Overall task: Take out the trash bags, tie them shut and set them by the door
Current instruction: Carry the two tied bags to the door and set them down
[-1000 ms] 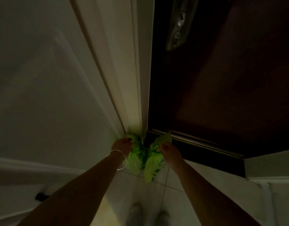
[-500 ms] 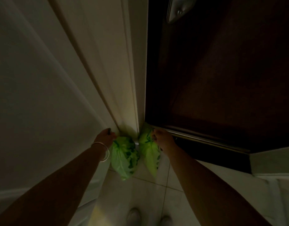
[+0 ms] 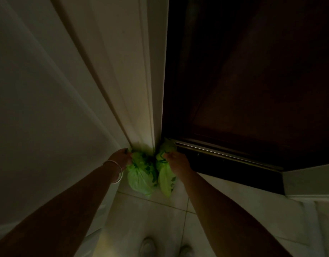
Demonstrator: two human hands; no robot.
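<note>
Two small green trash bags sit low in the corner where the pale door frame meets the dark wooden door (image 3: 252, 80). My left hand (image 3: 122, 157), with a silver bangle at the wrist, grips the top of the left green bag (image 3: 140, 178). My right hand (image 3: 175, 160) grips the top of the right green bag (image 3: 165, 178). Both bags hang side by side, their bottoms at or just above the tiled floor (image 3: 156, 219). The light is dim, so I cannot tell whether the tops are knotted.
A pale wall (image 3: 39, 108) runs along the left with a baseboard. A metal strip (image 3: 224, 156) runs along the door's foot. A low white ledge (image 3: 308, 179) stands at the right. My two shoes (image 3: 147, 246) are on the tiles below.
Both hands have moved the bags downward and into the corner by the door. The view has tilted lower, so the door lock is out of frame.
</note>
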